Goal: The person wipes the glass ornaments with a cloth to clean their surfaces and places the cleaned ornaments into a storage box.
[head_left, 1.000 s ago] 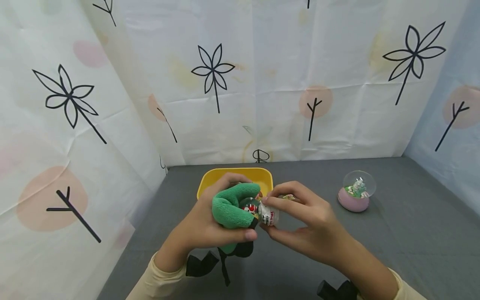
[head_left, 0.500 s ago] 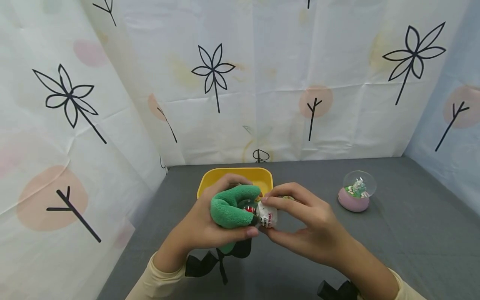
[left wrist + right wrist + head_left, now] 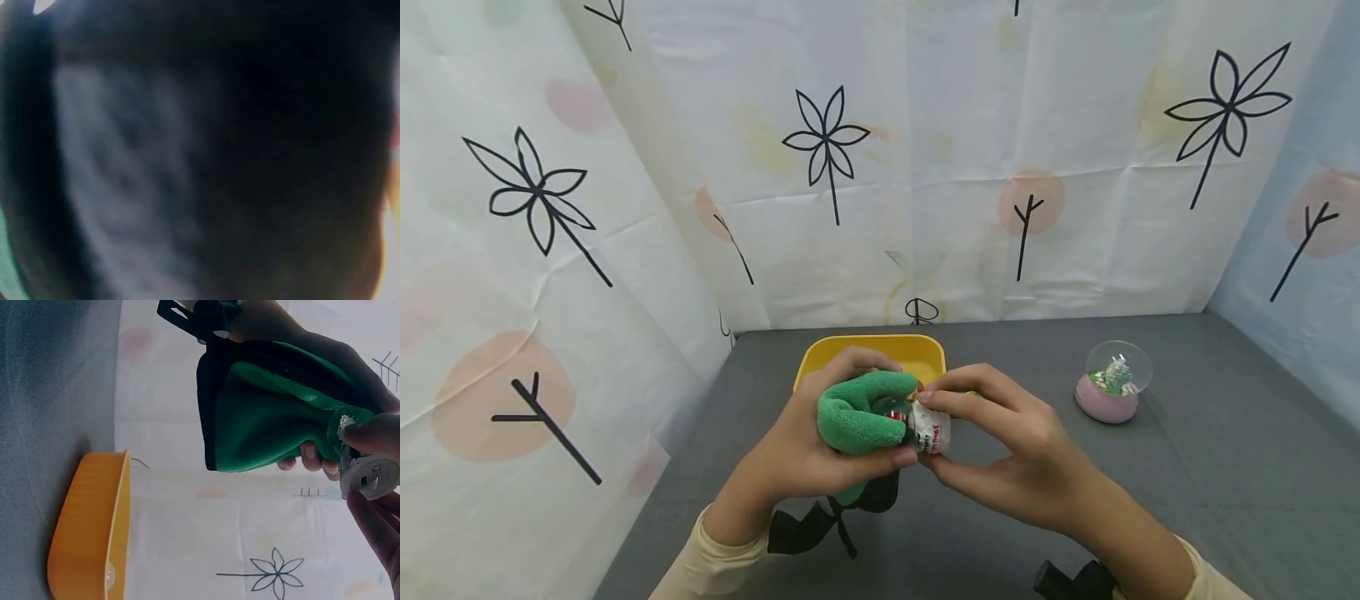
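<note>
My left hand [image 3: 797, 446] grips a green plush cloth [image 3: 859, 427] with black edging, folded round the clear dome of a small snow globe [image 3: 932, 427]. The dome is mostly hidden; a little red shows inside it. My right hand [image 3: 1018, 437] pinches the globe's white base, which has lettering on its side, between thumb and fingers. In the right wrist view the base's round underside [image 3: 370, 479] faces the camera, and the cloth [image 3: 269, 419] hangs loose from the left hand. A blurred dark surface [image 3: 262, 156] fills nearly all of the left wrist view.
Behind the hands a yellow tub [image 3: 917, 350] stands on the grey tabletop [image 3: 1015, 350]. Another snow globe [image 3: 1107, 403], with a pink base, stands at the right. White patterned cloth [image 3: 910, 250] hangs behind the table and along its sides.
The cloth and the snow globe have shifted slightly left together. The cloth covers more of the dome, and the base has turned a little. The right hand keeps its grip.
</note>
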The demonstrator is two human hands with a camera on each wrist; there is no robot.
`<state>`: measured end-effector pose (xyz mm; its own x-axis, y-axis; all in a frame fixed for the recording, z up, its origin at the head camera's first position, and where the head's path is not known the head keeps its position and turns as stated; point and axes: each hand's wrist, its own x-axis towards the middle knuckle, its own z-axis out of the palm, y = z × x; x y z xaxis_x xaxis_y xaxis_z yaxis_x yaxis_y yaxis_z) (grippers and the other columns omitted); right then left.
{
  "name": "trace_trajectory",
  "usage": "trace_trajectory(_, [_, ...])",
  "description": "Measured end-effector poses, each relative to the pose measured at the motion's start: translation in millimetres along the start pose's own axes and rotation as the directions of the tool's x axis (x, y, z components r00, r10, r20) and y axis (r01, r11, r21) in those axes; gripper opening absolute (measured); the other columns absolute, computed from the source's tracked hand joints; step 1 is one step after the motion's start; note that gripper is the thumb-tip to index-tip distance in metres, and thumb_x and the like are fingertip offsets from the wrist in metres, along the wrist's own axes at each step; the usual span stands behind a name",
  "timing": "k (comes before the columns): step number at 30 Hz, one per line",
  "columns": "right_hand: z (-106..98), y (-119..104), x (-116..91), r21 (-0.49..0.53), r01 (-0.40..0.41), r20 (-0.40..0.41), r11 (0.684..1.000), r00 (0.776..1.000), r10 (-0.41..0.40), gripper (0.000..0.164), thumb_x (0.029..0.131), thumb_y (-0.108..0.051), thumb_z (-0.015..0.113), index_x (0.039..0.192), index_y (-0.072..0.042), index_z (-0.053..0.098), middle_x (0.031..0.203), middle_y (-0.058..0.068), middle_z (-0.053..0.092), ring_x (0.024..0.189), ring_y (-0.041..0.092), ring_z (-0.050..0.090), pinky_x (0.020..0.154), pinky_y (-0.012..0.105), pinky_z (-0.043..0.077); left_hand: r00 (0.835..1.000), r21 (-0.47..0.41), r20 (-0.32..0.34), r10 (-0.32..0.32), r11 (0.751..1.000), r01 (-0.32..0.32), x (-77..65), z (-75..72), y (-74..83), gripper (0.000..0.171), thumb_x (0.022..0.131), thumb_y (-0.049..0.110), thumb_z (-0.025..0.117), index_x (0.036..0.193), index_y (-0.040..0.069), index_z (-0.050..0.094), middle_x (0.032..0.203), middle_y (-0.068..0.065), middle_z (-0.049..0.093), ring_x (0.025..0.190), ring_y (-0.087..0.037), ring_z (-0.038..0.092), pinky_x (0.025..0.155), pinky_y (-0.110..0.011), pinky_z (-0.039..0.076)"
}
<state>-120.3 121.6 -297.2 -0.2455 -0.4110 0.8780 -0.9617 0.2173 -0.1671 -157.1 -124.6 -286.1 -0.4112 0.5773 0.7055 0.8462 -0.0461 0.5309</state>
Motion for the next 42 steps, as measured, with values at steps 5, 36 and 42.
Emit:
trace_trajectory(5, [1,2,1,0.015,-0.001,0.01,1.0,1.0,0.001,0.038,0.098,-0.022,0.075,0.13,-0.002,0.071,0.123,0.015,0.066,0.107,0.02,0.066,0.094,0.017,0.057,1.0,-0.001,-0.003,0.015,1.0,-0.015,0.4,-1.3,2.2,0.065,0.079,0.012,0.094,0.131,0.004,0.055,0.113,-0.008,0.072,0.098,-0.017,0.072,0.087,-0.033,0.063])
trace_trajectory(36, [1,13,1,-0.031,0.053,0.035,0.998,0.998,-0.052,0.043,0.097,-0.028,0.078,0.129,0.0,0.07,0.118,0.011,0.074,0.103,0.021,0.073,0.099,0.02,0.058,0.999,-0.047,-0.037,-0.007,0.999,0.006,-1.0,-3.9,2.1,0.062,0.08,0.005,0.092,0.131,0.004,0.055,0.112,-0.012,0.074,0.098,-0.02,0.072,0.086,-0.034,0.063])
trace_trajectory(42, [0,13,-1,-0.013,0.008,0.037,1.0,0.999,-0.008,0.049,0.095,-0.033,0.08,0.13,0.0,0.07,0.119,0.009,0.076,0.103,0.019,0.075,0.095,0.02,0.059,0.999,-0.044,-0.032,-0.017,0.999,0.016,-0.6,-4.3,2.5,0.062,0.081,0.004,0.091,0.131,0.005,0.055,0.112,-0.011,0.073,0.099,-0.02,0.071,0.087,-0.034,0.063])
